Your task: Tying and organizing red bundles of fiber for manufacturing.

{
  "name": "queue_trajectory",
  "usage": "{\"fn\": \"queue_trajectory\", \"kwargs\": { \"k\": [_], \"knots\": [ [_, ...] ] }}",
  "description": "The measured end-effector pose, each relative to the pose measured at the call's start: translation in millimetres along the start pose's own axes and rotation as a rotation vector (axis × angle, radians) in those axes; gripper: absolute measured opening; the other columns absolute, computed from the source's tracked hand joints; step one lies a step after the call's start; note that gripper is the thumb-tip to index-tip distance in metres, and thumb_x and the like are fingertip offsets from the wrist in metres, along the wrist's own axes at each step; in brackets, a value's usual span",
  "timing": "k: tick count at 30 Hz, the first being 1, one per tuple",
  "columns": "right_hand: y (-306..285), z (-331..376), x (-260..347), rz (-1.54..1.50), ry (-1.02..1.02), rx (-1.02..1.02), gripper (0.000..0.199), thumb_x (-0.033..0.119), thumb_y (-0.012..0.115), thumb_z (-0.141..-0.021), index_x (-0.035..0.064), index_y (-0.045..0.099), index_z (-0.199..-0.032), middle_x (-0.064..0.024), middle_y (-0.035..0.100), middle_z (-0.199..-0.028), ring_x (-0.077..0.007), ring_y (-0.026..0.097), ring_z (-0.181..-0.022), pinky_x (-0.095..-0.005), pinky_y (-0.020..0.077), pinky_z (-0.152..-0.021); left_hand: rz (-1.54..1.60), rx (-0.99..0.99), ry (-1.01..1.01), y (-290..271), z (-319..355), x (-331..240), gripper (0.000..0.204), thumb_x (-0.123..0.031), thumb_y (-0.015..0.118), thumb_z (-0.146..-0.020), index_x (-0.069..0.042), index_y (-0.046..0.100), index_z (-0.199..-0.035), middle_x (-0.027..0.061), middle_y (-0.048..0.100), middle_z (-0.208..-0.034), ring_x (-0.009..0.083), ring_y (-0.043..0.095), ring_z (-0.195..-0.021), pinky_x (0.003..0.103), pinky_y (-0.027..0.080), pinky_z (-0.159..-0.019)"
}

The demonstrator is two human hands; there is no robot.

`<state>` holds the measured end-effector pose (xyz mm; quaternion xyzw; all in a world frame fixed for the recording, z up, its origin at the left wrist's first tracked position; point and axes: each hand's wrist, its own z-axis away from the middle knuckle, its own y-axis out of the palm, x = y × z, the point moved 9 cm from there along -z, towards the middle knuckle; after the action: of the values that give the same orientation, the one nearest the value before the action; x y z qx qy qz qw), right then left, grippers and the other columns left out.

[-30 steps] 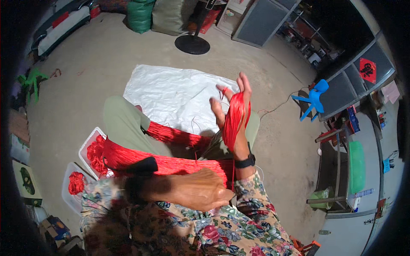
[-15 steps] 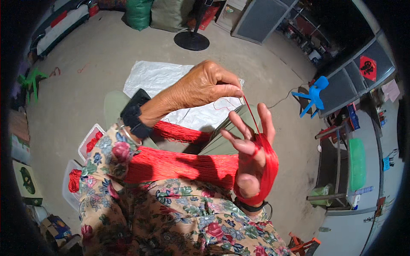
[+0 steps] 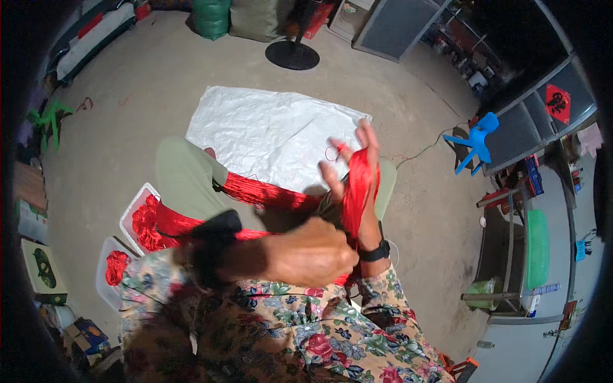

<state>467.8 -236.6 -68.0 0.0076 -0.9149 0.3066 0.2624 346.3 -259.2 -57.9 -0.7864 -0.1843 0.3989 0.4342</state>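
My right hand (image 3: 370, 137) is raised with its fingers stretched and spread, and a bundle of red thread (image 3: 359, 191) is looped round its palm. A band of red also shows on one finger. Close to the right wrist, my left hand (image 3: 313, 252) is closed, knuckles up and slightly blurred; its fingertips are hidden beside the lower end of the wound thread. A long red thread skein (image 3: 271, 193) stretches between my knees, and more red strands run behind my left forearm.
Two white plastic baskets (image 3: 124, 220) with red thread bundles stand at my left. A white sheet (image 3: 268, 127) lies on the floor ahead. Beyond are a black round stand base (image 3: 292, 56) and full sacks (image 3: 211, 18). A blue child's chair (image 3: 476, 142) stands at right.
My left hand has swept down and toward me, from above the right fingertips to the right wrist. The right hand has turned and shifted left and away, its wound thread now facing up.
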Motion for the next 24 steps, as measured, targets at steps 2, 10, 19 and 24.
{"fn": "queue_trajectory", "kwargs": {
  "k": [2,10,19,24],
  "knots": [
    [19,25,13,-0.607,0.408,0.122,0.071,0.024,0.073,-0.079,-0.0032,0.042,-0.137,-0.0224,0.042,-0.138,-0.0251,0.064,-0.090,-0.0371,0.0473,-0.090,-0.055,-0.048,-0.051,-40,7,11,0.017,-0.016,0.059,-0.081,-0.007,0.053,-0.068,0.0126,0.053,-0.055,0.0309,0.060,-0.055,0.045,0.045,-0.048],
    [-12,34,58,-0.455,0.198,0.196,0.039,0.021,0.074,-0.074,0.0046,0.070,-0.108,-0.0252,0.027,-0.148,-0.0410,0.037,-0.134,-0.0470,0.0339,-0.108,0.349,-0.315,-0.264,-106,-7,106,0.012,-0.011,0.067,-0.083,0.001,0.068,-0.086,0.0108,0.065,-0.071,0.0165,0.063,-0.063,0.030,0.049,-0.057],
    [-42,1,41,-0.903,0.365,-0.049,0.042,0.038,0.059,-0.093,-0.0034,0.065,-0.090,-0.0182,0.014,-0.156,-0.0500,0.041,-0.128,-0.0590,0.0477,-0.095,0.605,-0.201,-0.370,-75,-27,180,0.015,-0.017,0.062,-0.083,-0.004,0.070,-0.086,0.0153,0.065,-0.073,0.0221,0.064,-0.064,0.036,0.048,-0.062],
    [-38,-38,16,-1.036,0.357,-0.291,0.039,0.031,0.047,-0.097,0.0000,0.063,-0.114,-0.0173,0.011,-0.158,-0.0453,0.033,-0.136,-0.0599,0.0424,-0.100,0.564,-0.124,-0.300,-21,-34,154,0.014,-0.015,0.062,-0.077,-0.007,0.071,-0.085,0.0178,0.065,-0.071,0.0343,0.067,-0.070,0.044,0.051,-0.063]
  ]
}}
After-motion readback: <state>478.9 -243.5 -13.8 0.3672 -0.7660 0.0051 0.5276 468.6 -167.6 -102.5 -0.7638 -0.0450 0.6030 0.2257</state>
